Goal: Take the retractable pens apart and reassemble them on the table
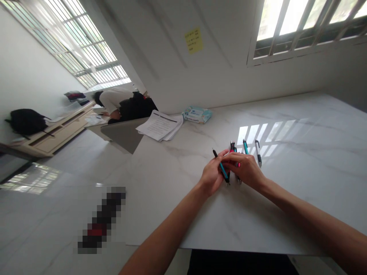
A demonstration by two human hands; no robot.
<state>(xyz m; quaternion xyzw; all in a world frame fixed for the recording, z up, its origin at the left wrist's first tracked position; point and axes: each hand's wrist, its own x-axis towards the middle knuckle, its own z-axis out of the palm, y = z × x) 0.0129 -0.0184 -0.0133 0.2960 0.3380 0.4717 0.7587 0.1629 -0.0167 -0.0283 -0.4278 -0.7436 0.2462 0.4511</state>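
A teal pen (223, 172) with black ends lies slantwise across the palm side of my left hand (210, 175), which is closed around it. My right hand (249, 167) reaches over from the right, its fingers bent and pressed together against the left hand's fingers. Whatever its fingertips grip is hidden. Under and between both hands shows a bunch of pens (232, 146), some red or pink, partly covered. Just beyond my right hand, another teal pen (245, 146) rests on the table. Right of that lies a white pen (257, 149) with a black grip.
The white marbled table (301, 160) runs back to the wall. At its far left are stacked printed papers (160, 126) and a pack of wipes (197, 114). A yellow note (194, 40) is stuck on the wall. Another person (117, 101) bends over at the back left.
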